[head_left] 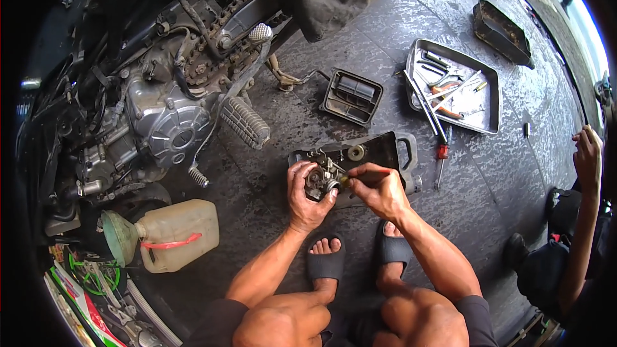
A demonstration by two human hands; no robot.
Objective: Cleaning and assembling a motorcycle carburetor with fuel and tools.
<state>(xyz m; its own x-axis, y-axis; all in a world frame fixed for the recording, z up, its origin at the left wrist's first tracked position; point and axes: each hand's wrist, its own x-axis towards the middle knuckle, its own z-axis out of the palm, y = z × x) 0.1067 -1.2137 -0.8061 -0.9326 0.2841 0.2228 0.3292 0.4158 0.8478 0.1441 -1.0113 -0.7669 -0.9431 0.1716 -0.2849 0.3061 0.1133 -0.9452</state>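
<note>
My left hand [307, 200] is closed around a metal carburetor [316, 180], holding it over a dark pan cut from a plastic jug [379, 148]. Between the thumb and fingers of my right hand [380, 191] is a small brush [345, 182] with a yellowish tip, which meets or nearly meets the carburetor's round opening; the exact contact is too small to tell. A round metal part [356, 152] lies inside the pan, beyond the carburetor. My fingers cover part of the carburetor and most of the brush handle.
A motorcycle engine [173, 115] fills the left side. Beyond the pan sits an open black box [352, 97]. Rightward are a metal tool tray [491, 122], a red-handled screwdriver [442, 154] and a dark bin [502, 32]. A plastic jug [183, 231] stands left; another person's hand [587, 154] shows right.
</note>
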